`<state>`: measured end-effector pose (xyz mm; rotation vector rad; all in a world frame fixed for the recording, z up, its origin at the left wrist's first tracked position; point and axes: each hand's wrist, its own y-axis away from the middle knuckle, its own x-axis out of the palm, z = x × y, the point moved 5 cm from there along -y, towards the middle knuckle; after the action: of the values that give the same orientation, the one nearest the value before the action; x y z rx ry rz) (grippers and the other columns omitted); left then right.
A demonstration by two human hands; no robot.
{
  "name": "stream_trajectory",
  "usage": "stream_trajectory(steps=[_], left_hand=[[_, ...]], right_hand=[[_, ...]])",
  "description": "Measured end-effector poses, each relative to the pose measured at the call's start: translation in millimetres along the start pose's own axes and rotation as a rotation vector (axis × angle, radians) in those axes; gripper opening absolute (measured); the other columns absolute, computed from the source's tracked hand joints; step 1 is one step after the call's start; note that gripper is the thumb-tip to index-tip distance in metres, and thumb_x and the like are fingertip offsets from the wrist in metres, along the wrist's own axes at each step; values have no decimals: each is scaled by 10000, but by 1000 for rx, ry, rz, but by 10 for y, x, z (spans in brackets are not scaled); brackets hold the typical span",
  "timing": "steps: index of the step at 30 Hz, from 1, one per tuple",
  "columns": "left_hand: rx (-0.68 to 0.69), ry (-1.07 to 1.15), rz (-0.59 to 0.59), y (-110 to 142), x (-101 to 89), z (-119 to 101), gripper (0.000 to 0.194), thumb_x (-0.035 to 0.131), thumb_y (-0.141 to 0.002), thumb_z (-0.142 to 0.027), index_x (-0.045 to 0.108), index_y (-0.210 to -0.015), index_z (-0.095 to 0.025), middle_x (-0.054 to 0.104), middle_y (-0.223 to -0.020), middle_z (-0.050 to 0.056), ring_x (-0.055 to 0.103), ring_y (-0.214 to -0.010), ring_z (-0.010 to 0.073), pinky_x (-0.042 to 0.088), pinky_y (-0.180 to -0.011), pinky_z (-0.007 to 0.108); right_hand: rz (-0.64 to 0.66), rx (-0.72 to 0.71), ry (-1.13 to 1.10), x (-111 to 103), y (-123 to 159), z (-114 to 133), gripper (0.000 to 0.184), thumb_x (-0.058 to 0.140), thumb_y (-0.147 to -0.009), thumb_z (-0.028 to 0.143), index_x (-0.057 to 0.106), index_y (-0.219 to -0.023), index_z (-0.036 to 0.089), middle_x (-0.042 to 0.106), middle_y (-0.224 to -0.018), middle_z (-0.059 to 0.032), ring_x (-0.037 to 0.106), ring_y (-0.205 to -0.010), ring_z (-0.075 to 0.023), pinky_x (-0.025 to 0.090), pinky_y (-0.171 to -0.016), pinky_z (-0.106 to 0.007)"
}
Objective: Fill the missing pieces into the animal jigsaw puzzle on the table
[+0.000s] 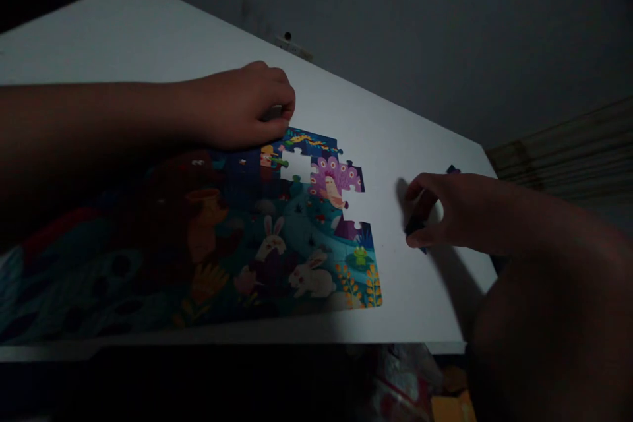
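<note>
Head cam, dim light: from far L, puzzle (297, 237) lies flat on white table (386, 125), pcs mostly interlocked, its L part in deep shadow. L forearm (123, 102) reaches over that side; L hand (262, 105) is at puzzle's top edge, fingers curled twd thumb, can't tell if they hold anything. Past table's far edge, sm. pale fitting (291, 47) by grey wall (395, 26). Near L hand, inner gap (295, 165) shows tabletop; just R of it, purple peacock (330, 181), then edge gap (355, 204) on puzzle's R side, green frog (360, 256) below. Under table's near edge, wrapped stuff (403, 376), blurry. R hand (421, 211) is off puzzle's R side, thumb & fingertips pinching dark blue pc (414, 227); contact w/ table unclear. 2nd dark pc (453, 169) shows just beyond R wrist. Far R: striped cloth (554, 151), dim.
</note>
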<state>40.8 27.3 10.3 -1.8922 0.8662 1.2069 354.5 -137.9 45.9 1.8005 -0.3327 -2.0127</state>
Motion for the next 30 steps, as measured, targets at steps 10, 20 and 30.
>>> stream_trajectory(steps=[10,20,30], left_hand=[[5,63,-14,-1,-2,16,312,614,-952,-466,803,-1086,-257,756,-1119,125,614,-1192,357,456,-1118,562],[19,26,-38,-10,25,46,291,633,-930,-454,808,-1047,-254,740,-1119,119,644,-1181,364,481,-1079,498],[19,16,-40,-9,22,37,293,633,-933,-451,803,-1054,-245,734,-1127,122,643,-1196,358,482,-1098,482]], right_hand=[[-364,-231,-552,-165,-332,408,355,886,-891,596,817,-896,248,763,-789,-48,684,-708,-206,533,-613,-336],[-756,-198,-645,89,-875,386,237,824,-946,448,846,-1033,228,797,-925,-67,711,-761,-221,570,-667,-364],[-774,-186,-499,55,-901,493,255,827,-944,472,824,-1014,227,786,-896,-61,673,-732,-214,536,-668,-352]])
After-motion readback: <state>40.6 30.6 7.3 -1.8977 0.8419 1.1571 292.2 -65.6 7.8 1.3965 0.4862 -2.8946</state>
